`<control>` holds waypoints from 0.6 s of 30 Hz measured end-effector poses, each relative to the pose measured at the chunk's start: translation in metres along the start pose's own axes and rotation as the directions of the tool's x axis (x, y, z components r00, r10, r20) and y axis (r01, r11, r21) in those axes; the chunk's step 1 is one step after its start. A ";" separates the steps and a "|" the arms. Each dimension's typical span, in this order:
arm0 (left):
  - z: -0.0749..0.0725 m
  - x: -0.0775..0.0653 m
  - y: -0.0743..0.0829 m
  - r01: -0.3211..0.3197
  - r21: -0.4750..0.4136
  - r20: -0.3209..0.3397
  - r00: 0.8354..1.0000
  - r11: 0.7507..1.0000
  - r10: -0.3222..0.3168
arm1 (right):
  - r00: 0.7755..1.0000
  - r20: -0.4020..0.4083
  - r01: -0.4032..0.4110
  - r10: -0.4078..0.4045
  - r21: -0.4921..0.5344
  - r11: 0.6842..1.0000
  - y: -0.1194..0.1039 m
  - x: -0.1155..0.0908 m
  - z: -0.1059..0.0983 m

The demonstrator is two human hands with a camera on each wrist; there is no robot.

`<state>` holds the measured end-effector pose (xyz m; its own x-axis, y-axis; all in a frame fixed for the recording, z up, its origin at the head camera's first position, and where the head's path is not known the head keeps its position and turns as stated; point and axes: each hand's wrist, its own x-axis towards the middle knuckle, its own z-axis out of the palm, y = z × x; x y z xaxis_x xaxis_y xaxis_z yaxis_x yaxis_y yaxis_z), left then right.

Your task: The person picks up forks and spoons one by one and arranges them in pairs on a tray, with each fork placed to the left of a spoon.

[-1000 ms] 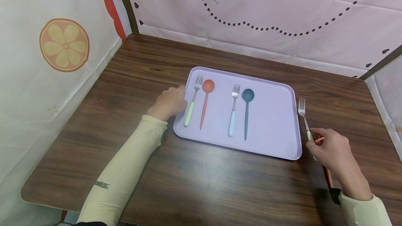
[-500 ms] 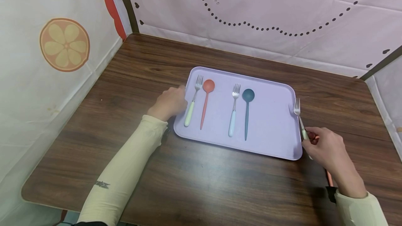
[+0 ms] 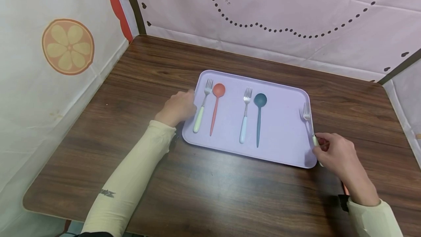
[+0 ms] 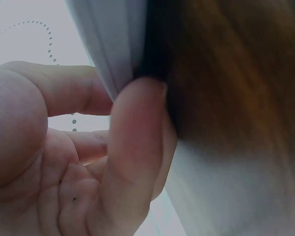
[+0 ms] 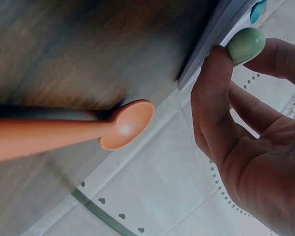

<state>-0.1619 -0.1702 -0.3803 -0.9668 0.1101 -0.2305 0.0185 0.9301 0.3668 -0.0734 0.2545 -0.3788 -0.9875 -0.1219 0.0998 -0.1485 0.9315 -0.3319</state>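
A lilac tray (image 3: 283, 134) lies on the wooden table. My left hand (image 3: 177, 108) pinches its left rim between thumb and fingers, as the left wrist view shows. At the tray's right side my right hand (image 3: 338, 154) pinches a fork (image 3: 306, 112) by its pale green handle; the tines are over the tray and the handle end sticks out past the rim. On the tray lie a green-handled fork (image 3: 198, 120), a coral spoon (image 3: 218, 90), a light-blue-handled fork (image 3: 243, 129) and a dark teal spoon (image 3: 260, 100).
An orange spoon (image 5: 130, 125) lies on the table beneath my right hand and forearm, mostly hidden in the head view. Printed cloth (image 3: 283, 6) hangs along the table's back and sides. Bare tabletop (image 3: 210, 189) stretches in front of the tray.
My right hand has moved left with the fork, from the table beside the tray to over its right rim. My left hand has stayed at the left rim.
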 end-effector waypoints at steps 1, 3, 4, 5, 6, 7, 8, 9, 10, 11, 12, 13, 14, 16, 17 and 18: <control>0.000 0.000 0.000 0.000 -0.001 0.002 1.000 1.000 0.000 | 1.000 -0.003 0.003 -0.003 0.001 1.000 0.000 0.000 0.000; 0.000 -0.001 0.000 -0.001 -0.006 0.004 1.000 1.000 0.001 | 1.000 -0.009 0.013 -0.013 0.003 1.000 -0.001 0.001 0.001; -0.001 -0.001 0.000 -0.001 -0.005 0.005 1.000 1.000 0.001 | 1.000 -0.012 0.018 -0.018 0.004 1.000 -0.002 0.001 0.001; -0.001 -0.001 0.001 0.001 -0.002 0.006 1.000 1.000 -0.001 | 1.000 -0.013 0.023 -0.023 0.004 1.000 -0.003 0.002 0.001; -0.001 -0.001 0.001 0.001 -0.001 0.007 1.000 1.000 -0.001 | 1.000 -0.015 0.027 -0.027 0.005 1.000 -0.003 0.002 0.002; -0.002 -0.001 0.001 0.000 -0.001 0.007 1.000 1.000 0.000 | 0.999 -0.015 0.031 -0.031 0.007 0.999 -0.004 0.002 0.002; -0.002 -0.001 0.001 0.001 0.001 0.007 1.000 1.000 -0.001 | 0.999 -0.018 0.035 -0.035 0.007 0.999 -0.005 0.003 0.002; -0.002 -0.001 0.000 0.001 0.001 0.007 1.000 1.000 -0.001 | 0.999 -0.020 0.037 -0.036 0.007 0.999 -0.005 0.003 0.003; -0.002 -0.001 0.000 0.004 0.004 0.007 1.000 1.000 -0.004 | 0.999 -0.024 0.038 -0.038 0.007 0.999 -0.006 0.003 0.003; -0.002 -0.001 0.000 0.004 0.003 0.007 1.000 1.000 -0.004 | 0.999 -0.026 0.040 -0.040 0.006 0.999 -0.006 0.004 0.003; -0.001 -0.001 0.000 0.003 0.003 0.008 1.000 1.000 -0.004 | 0.999 -0.028 0.042 -0.041 0.007 0.999 -0.007 0.004 0.004; -0.001 -0.001 0.000 0.003 0.002 0.008 1.000 1.000 -0.003 | 0.998 -0.033 0.046 -0.045 0.006 0.999 -0.007 0.004 0.004; -0.001 -0.001 0.000 0.004 0.003 0.008 1.000 1.000 -0.004 | 0.998 -0.035 0.047 -0.047 0.005 0.999 -0.008 0.004 0.005; -0.001 -0.001 0.000 0.002 -0.002 0.009 1.000 1.000 -0.002 | 0.998 -0.036 0.051 -0.051 0.005 0.999 -0.008 0.004 0.005; -0.001 -0.001 0.000 0.002 -0.003 0.009 1.000 1.000 -0.002 | 0.998 -0.035 0.052 -0.052 0.005 0.999 -0.008 0.005 0.005; -0.001 -0.001 0.001 0.002 -0.002 0.009 1.000 1.000 -0.002 | 0.998 -0.034 0.051 -0.051 0.005 0.999 -0.009 0.005 0.005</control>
<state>-0.1613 -0.1702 -0.3789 -0.9646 0.1110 -0.2391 0.0156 0.9296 0.3683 -0.0770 0.2441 -0.3804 -0.9762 -0.1576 0.1488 -0.1993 0.9224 -0.3309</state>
